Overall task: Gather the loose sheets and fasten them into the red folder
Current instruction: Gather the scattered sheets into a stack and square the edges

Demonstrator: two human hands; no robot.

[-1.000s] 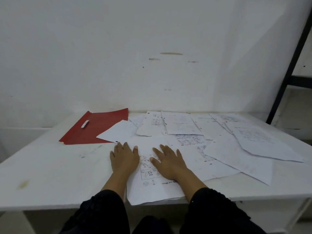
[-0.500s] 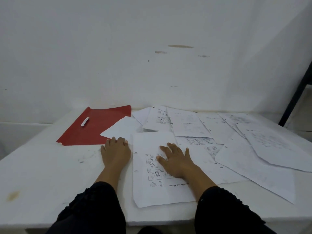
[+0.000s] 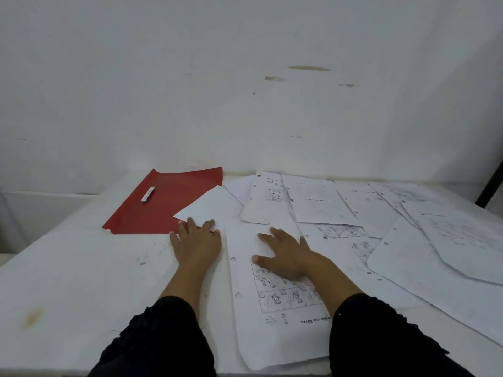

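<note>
Both flat with fingers straight: left hand (image 3: 196,244) touches blank sheet (image 3: 212,209), right hand (image 3: 285,254) presses printed sheet (image 3: 275,317).

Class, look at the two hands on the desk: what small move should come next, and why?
Probably the left hand should draw the blank sheet off the red folder toward the printed sheet under the right hand. Its fingertips already touch that sheet's near edge, and its corner overlaps the folder.

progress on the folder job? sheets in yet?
Done: nothing filed; the red folder lies closed at the table's far left. In hand: left hand rests at a blank sheet overlapping the folder; right hand lies flat on the printed worksheet. Left: gather the scattered sheets, then fasten.
</note>
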